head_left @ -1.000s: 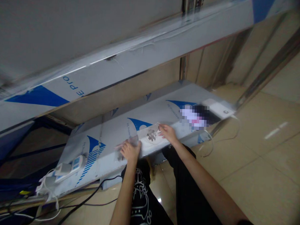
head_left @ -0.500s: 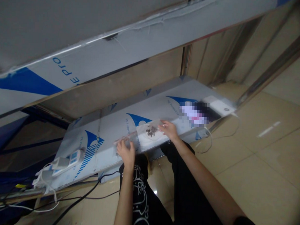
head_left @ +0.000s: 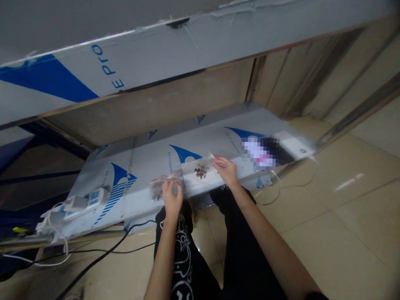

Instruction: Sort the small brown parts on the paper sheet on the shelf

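Small dark brown pieces [head_left: 201, 171], too small to name exactly, lie in a loose pile on a white sheet [head_left: 194, 185] at the shelf's front edge. To their right, my right hand [head_left: 226, 169] is closed, its fingertips pinching a bit of clear plastic [head_left: 212, 156]. My left hand [head_left: 172, 195] has bent fingers, with thumb and forefinger close together at the sheet's left side. What lies between them is hidden. Just left of that hand, partly under it, rests a clear plastic bag [head_left: 156, 190] with a reddish strip and darker contents.
A low shelf [head_left: 143, 157] covered in printed protective film carries these things. At its right are a blurred-out phone-like screen [head_left: 260, 153] and a white device [head_left: 297, 144] with cables. A white power strip [head_left: 96, 200] with plugs sits left. A film-covered upper panel [head_left: 140, 65] overhangs the shelf.
My left hand has shifted slightly right, uncovering more of the clear bag. My right fingertips have risen a little, with clear plastic now showing at them. The camera view has tilted slightly.
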{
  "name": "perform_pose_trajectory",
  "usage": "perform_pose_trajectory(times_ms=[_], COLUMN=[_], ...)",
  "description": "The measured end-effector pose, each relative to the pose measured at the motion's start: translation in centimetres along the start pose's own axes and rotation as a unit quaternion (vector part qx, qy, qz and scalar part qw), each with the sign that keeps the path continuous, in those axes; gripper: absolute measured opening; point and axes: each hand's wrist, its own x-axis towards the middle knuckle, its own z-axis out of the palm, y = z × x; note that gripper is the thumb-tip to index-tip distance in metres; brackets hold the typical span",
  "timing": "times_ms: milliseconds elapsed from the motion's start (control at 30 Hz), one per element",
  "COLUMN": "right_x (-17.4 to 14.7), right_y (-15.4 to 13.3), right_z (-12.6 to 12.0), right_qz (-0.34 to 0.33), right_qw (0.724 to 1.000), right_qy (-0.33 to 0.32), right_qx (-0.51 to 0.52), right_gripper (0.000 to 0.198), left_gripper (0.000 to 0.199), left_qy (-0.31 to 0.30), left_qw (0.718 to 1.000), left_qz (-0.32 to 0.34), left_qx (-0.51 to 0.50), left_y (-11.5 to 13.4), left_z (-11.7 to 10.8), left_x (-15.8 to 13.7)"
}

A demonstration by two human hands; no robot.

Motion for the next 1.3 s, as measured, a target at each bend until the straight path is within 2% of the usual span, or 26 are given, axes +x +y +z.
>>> perform_pose_trajectory(times_ms=[167, 300, 467, 567, 667, 733, 833, 900, 1067, 1200, 1300], right_x=[-0.5, -1.0, -2.2, -3.1, -4.0, -4.6, -5.1, -5.1, -4.8, -4.5, -4.7], right_y=[-0.6, -0.8, -1.1, -1.5, -2.0, -2.2, -2.1, -1.8, -1.7, -2.6, -3.4], right_z=[0.1, 0.0, 0.1, 0.3, 0.3, 0.4, 0.6, 0.8, 1.1, 1.3, 1.3], right_qz=[0.041, 0.087, 0.160, 0.176, 0.171, 0.170, 0.164, 0.148, 0.113, 0.099, 0.052], right_qw=[0.998, 0.992, 0.977, 0.975, 0.972, 0.965, 0.955, 0.954, 0.963, 0.975, 0.978], right_qy=[-0.002, 0.003, -0.034, -0.066, -0.134, -0.188, -0.246, -0.259, -0.244, -0.192, -0.203], right_qx=[0.037, 0.087, 0.133, 0.118, 0.088, 0.065, 0.028, 0.005, -0.038, -0.043, -0.015], right_gripper=[0.052, 0.052, 0.048, 0.046, 0.039, 0.033, 0.028, 0.028, 0.030, 0.049, 0.055], left_gripper=[0.022, 0.036, 0.051, 0.058, 0.065, 0.062, 0.033, 0.017, 0.015, 0.018, 0.019], left_qy=[-0.029, -0.089, -0.154, -0.142, -0.090, -0.070, -0.084, -0.089, -0.065, -0.041, -0.050], left_qw=[0.999, 0.992, 0.976, 0.973, 0.973, 0.975, 0.978, 0.979, 0.978, 0.974, 0.967], left_qz=[0.015, 0.019, 0.032, 0.004, -0.015, 0.006, 0.055, 0.071, 0.055, 0.018, 0.007], left_qx=[-0.032, -0.083, -0.149, -0.182, -0.211, -0.211, -0.180, -0.168, -0.189, -0.220, -0.248], left_y=[0.0, 0.8, 1.9, 1.9, 1.7, 1.7, 1.9, 2.1, 2.6, 2.8, 2.9], left_z=[0.3, 0.7, 1.2, 1.3, 1.1, 0.9, 0.7, 0.7, 0.8, 0.6, 0.3], left_x=[-0.3, -1.4, -3.2, -3.6, -3.3, -3.0, -2.8, -2.8, -2.7, -2.4, -2.2])
